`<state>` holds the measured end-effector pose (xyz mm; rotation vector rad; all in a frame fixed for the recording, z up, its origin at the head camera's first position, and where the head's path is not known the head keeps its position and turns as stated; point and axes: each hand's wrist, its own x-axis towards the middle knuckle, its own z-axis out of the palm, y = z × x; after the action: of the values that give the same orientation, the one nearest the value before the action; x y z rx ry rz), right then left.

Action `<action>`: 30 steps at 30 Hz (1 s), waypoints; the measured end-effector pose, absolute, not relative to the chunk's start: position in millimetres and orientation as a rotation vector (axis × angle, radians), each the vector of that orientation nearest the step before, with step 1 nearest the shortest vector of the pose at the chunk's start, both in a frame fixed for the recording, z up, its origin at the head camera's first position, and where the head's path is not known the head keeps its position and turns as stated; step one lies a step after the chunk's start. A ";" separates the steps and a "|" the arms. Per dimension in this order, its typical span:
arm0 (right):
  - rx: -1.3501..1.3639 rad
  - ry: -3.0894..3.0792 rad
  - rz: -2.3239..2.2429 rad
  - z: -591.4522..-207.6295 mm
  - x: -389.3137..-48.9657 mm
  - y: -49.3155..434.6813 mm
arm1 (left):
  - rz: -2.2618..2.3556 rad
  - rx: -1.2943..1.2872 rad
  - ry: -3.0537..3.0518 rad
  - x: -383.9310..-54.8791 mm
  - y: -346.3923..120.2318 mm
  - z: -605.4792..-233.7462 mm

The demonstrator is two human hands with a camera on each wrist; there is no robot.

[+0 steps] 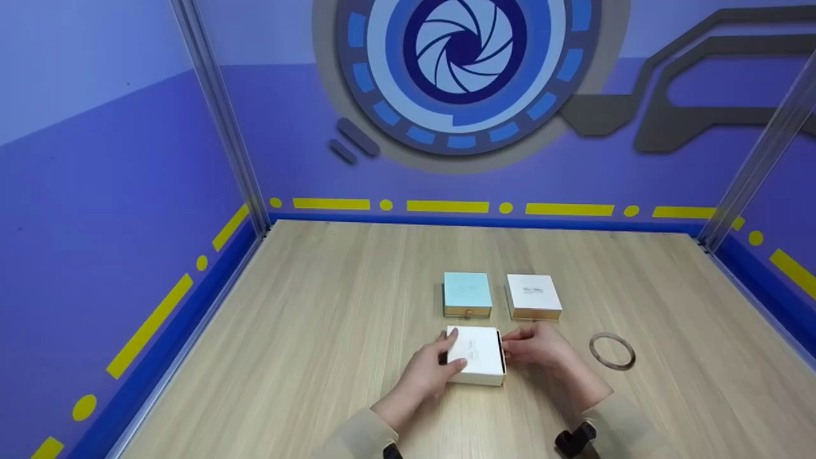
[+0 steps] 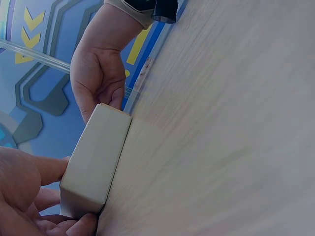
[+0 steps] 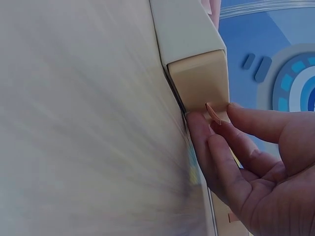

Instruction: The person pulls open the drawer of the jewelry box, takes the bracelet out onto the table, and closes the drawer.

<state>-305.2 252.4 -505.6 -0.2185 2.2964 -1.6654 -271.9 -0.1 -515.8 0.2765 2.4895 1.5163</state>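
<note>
A white drawer box with small print on its lid lies on the table, and a narrow dark gap shows along its right edge. My left hand grips its left end, thumb and a finger on the lid; in the left wrist view other fingers curl under the near corner of the white box. At the opposite end, my right hand pinches the drawer's tan front between thumb and fingers. A small pinkish pull tab sticks out between those fingers.
Behind the held box sit a light-blue drawer box and another white box, both with tan fronts. A thin brownish bangle lies right of my right hand. Blue printed walls enclose the wood-grain table.
</note>
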 end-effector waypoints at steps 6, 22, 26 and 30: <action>-0.196 2.316 -1.658 -505.2 -305.0 250.2 | 1.505 0.256 2.489 -272.5 1.5 -514.8; -0.157 2.386 -1.595 -504.4 -303.8 248.3 | 1.518 0.259 2.478 -272.1 0.9 -513.2; -0.160 2.366 -1.612 -505.1 -303.9 246.9 | 1.528 0.264 2.469 -272.5 0.4 -513.6; -0.170 2.286 -1.687 -506.7 -304.0 245.2 | 1.519 0.275 2.476 -273.0 -0.3 -515.3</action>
<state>-304.0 245.2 -506.7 -0.1698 2.2864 -1.6874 -273.0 -0.3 -515.3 0.2746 2.4756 1.5193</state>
